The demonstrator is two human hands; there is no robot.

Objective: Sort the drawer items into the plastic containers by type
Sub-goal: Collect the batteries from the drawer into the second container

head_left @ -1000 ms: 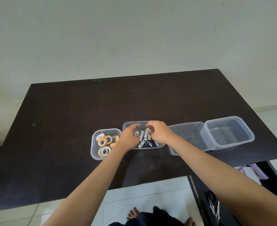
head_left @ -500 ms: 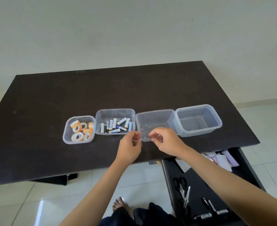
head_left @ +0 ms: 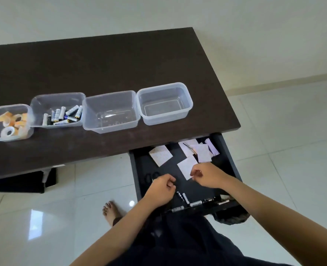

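Clear plastic containers (head_left: 110,112), four in a row on dark table (head_left: 101,60): tape rolls (head_left: 12,123) in the leftmost, batteries (head_left: 62,117) in the next. Open drawer (head_left: 229,152) below holds paper notes (head_left: 187,167) and loose batteries. Left hand (head_left: 159,189) and right hand (head_left: 207,176) hover over it, fingers loosely curled, holding nothing visible.

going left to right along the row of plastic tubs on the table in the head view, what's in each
tub of tape rolls → tub of batteries → empty tub → empty tub
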